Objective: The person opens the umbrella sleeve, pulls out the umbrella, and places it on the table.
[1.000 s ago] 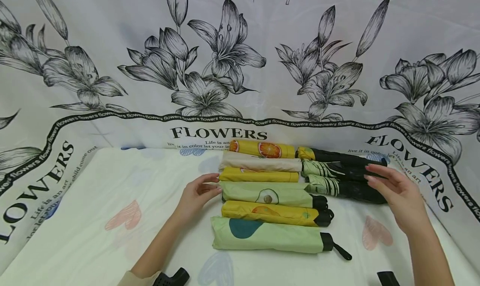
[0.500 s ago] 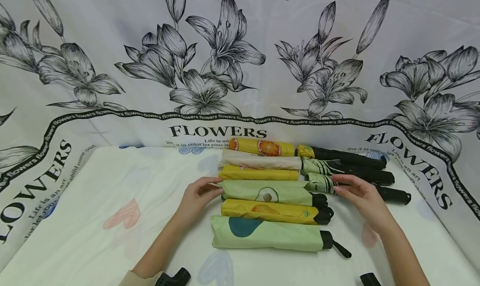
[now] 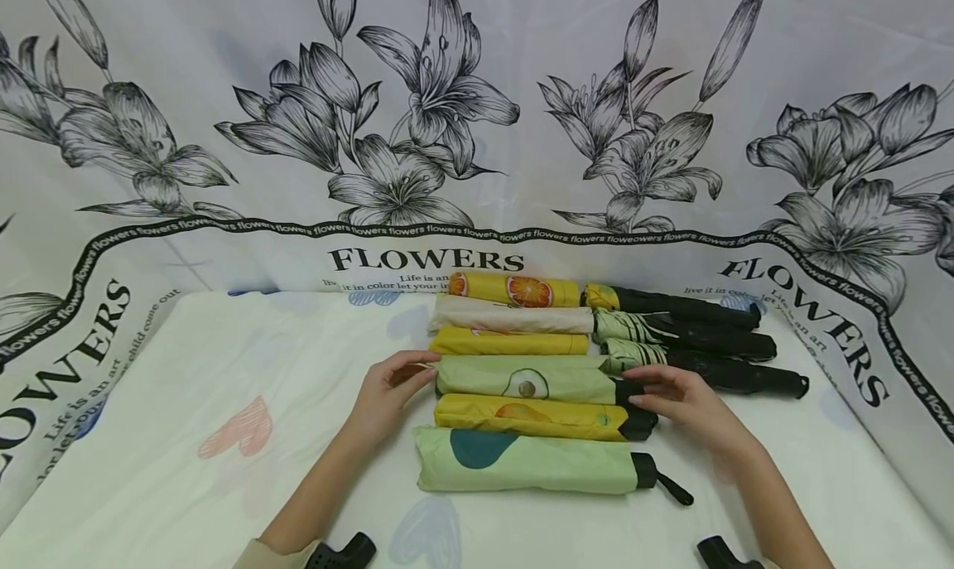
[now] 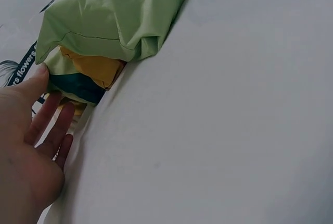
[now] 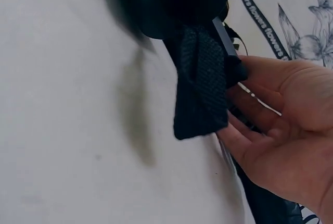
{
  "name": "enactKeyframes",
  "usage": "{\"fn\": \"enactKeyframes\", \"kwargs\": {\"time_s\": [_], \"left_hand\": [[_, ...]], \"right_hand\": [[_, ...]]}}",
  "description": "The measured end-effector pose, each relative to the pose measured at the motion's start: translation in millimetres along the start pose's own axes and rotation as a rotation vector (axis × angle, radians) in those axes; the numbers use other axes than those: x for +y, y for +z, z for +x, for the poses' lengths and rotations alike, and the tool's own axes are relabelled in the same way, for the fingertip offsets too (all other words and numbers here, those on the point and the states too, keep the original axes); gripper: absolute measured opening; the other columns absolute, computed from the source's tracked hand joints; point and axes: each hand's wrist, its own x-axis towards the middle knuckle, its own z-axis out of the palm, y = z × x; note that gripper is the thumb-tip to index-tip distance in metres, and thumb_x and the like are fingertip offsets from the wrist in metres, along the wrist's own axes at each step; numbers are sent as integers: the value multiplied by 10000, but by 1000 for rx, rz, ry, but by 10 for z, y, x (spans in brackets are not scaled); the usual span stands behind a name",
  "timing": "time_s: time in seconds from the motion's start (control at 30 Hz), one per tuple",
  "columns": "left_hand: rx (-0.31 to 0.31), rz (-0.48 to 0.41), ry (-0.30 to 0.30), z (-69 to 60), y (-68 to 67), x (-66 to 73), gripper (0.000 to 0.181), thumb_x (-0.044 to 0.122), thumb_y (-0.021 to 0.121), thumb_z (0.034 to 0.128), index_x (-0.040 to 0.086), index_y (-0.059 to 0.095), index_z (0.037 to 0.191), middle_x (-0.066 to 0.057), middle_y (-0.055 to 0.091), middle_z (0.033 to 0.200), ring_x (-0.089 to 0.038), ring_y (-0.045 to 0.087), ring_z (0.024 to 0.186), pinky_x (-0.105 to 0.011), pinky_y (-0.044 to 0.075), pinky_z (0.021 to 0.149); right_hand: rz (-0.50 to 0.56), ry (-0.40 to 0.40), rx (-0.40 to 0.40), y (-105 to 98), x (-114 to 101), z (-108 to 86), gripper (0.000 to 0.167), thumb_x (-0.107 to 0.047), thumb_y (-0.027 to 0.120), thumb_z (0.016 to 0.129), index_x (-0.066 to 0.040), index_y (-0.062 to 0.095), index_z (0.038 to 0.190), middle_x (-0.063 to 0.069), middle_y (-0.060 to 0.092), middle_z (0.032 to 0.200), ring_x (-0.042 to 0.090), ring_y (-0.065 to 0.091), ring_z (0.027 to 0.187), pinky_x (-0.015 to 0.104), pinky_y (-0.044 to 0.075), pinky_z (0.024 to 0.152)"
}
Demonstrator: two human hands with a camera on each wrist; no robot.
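Observation:
Folded umbrellas in fabric sleeves lie in a stack of rows on the bed-like surface. My left hand is at the left end of a light green umbrella with an avocado print, its thumb touching the sleeve in the left wrist view. My right hand is at that umbrella's black handle end, fingers loosely bent and slightly apart. Nearer me lie a yellow umbrella with an orange print and a light green one with a teal patch. In the right wrist view a black handle strap partly hides the right fingers.
Behind are a yellow umbrella, a cream one and a yellow one with orange slices. Three umbrellas with black parts, one of them, lie at the right. A flower-printed cloth hangs behind.
My right hand has moved left from the black umbrellas at the right to the handle end of the avocado-print umbrella. My left hand stays at that umbrella's left end.

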Motion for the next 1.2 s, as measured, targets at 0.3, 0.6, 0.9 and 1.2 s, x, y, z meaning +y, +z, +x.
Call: {"fn": "enactKeyframes", "kwargs": {"time_s": [0.3,0.6,0.9,1.2], "left_hand": [[35,-4,7,28,36,20,101,-21,681,998,-72,715,1078,-166,721,1066,-31,656,931,-163,551,846],[70,-9,-59,22,52,38,113,-8,675,1006,-80,705,1088,-146,695,1101,-39,641,963,-161,535,871],[70,-25,-41,1,44,8,71,-9,669,1008,-56,700,1051,-138,662,1130,-57,627,972,-157,534,864],[49,-73,-64,-5,43,21,99,-17,640,1024,-95,665,1078,-65,651,1136,-63,647,978,-187,565,878]], "right_hand": [[-59,57,-13,54,-12,9,493,-262,701,1037,-49,591,1468,194,575,1499,336,599,1306,366,526,965],[-66,-7,20,65,-27,24,415,-189,712,1025,2,640,1386,209,663,1368,70,669,1104,235,549,872],[-9,-37,4,35,-59,2,407,-133,695,1030,32,613,1392,283,606,1401,-14,668,1045,270,548,749],[12,-67,-5,-8,-85,-33,398,-89,691,1024,30,611,1395,320,492,1515,-50,641,1087,270,526,706]]}}
